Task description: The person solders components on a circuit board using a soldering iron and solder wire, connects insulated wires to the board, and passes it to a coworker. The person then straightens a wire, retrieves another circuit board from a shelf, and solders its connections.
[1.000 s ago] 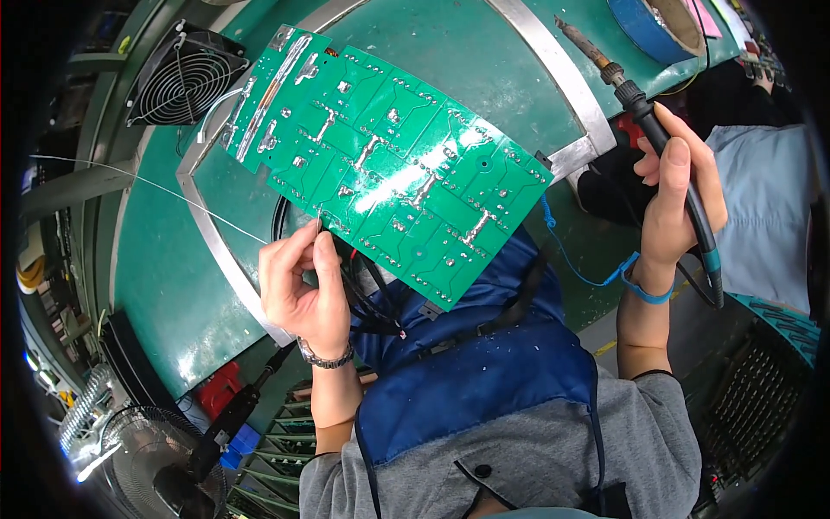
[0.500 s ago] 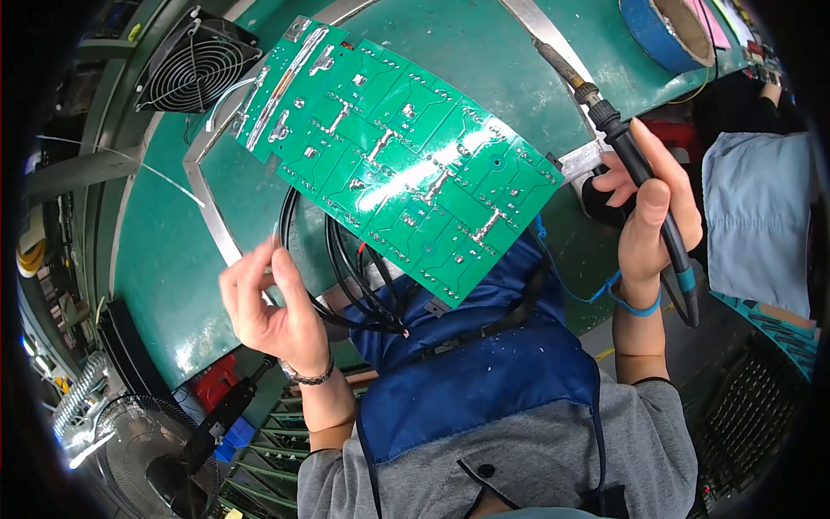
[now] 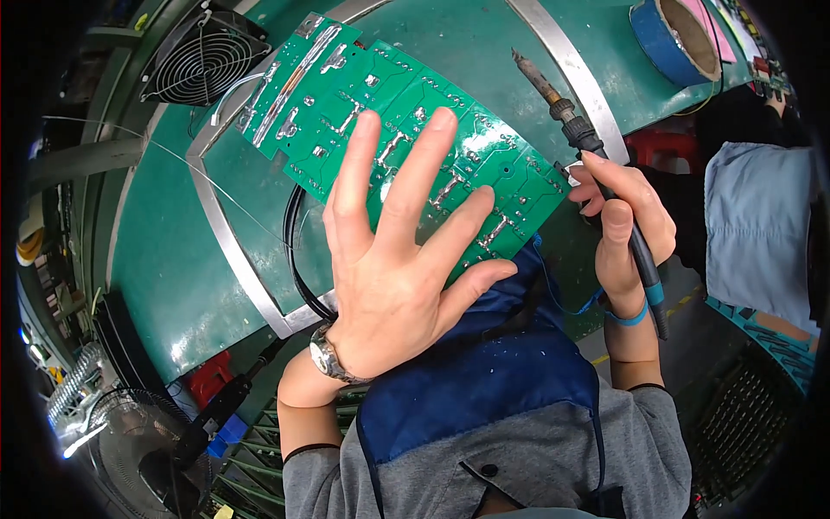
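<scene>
A green circuit board (image 3: 402, 91) lies solder side up at a slant in front of me, its near corner over my lap. My left hand (image 3: 389, 268) is spread across its near part, fingers apart and holding nothing; whether it presses on the board I cannot tell. My right hand (image 3: 635, 225) grips a soldering iron (image 3: 577, 130) with a black-and-teal handle. The iron's dark tip points up and away, beyond the board's right edge. A thin wire (image 3: 177, 162) runs from the left edge towards the board, ending near some black cables (image 3: 294, 251).
A square black fan (image 3: 203, 65) stands at the far left of the green table (image 3: 164, 259), which has metal strips. At the far right sits a blue roll (image 3: 661, 43). A person in a light blue garment (image 3: 761, 225) is to the right. A round fan (image 3: 143, 450) stands lower left.
My left hand has moved right and spread over the board; its fingers were curled beside it. The iron has shifted slightly left with my right hand. The thin wire now reaches further right.
</scene>
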Demonstrator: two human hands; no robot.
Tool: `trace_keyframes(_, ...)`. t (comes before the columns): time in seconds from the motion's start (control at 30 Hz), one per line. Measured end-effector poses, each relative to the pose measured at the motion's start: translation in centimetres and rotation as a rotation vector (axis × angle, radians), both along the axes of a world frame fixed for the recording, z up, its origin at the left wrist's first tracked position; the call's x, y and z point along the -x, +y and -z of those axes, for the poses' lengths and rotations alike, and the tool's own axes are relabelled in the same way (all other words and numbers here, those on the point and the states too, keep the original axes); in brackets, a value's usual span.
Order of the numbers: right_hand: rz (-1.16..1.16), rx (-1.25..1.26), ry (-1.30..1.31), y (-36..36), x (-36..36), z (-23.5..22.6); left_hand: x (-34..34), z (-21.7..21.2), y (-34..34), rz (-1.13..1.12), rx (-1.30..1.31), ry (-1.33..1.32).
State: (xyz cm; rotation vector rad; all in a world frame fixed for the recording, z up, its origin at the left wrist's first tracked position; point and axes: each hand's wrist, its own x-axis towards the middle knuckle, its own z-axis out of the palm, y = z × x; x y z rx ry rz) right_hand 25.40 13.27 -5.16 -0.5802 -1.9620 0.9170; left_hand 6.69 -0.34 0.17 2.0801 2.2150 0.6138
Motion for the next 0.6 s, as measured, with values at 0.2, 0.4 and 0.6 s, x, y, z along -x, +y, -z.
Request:
trace_keyframes(0.2,0.003,0.019,-0.015,0.3,0.0,0.0,-0.1,-0.2,0.6,0.041,0.040,0.022)
trace_keyframes(0.4,-0.002,0.052,0.055,0.0,0.1,0.3,-0.2,-0.9,0.8,-0.007,-0.059,-0.093)
trace_keyframes(0.6,-0.006,0.080,-0.026,-0.3,-0.4,0.9,4.2,-2.1,0.1,-0.256,-0.368,0.160)
